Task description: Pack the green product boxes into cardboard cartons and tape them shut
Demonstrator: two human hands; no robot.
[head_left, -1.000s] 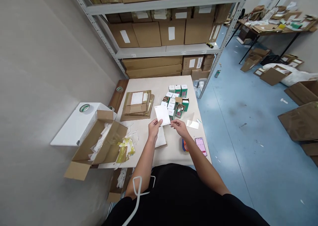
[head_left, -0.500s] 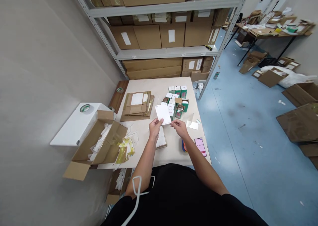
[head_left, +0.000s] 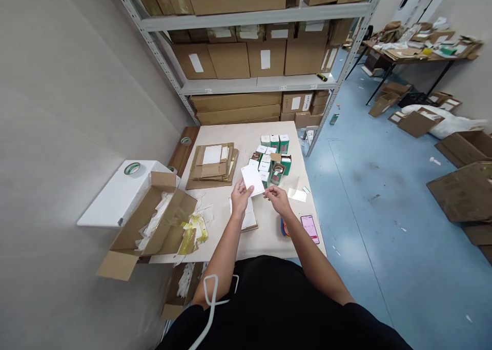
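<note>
My left hand [head_left: 240, 197] grips a white card [head_left: 252, 180] by its lower left side, thumb on top. At the card's lower right corner is my right hand [head_left: 277, 198], its fingertips pinched together; whatever lies between them is too small to make out. Below the card, a white-topped flat stack [head_left: 249, 217] rests on the table, partly covered by my left hand. Just beyond the card stand several small green-and-white boxes [head_left: 265, 166], a few of them with open tops. A white slip [head_left: 297, 194] lies right of my right hand.
Flattened cardboard [head_left: 211, 170] is piled on the table [head_left: 246, 135] at left. An open carton [head_left: 154, 222] with white contents stands at the left edge, beside crumpled yellow tape [head_left: 194, 234]. A phone [head_left: 309, 229] lies near my right forearm. Loaded shelving [head_left: 257, 86] rises behind.
The white card has shifted very slightly, with both hands keeping nearly the same pose. The view has tilted up a little.
</note>
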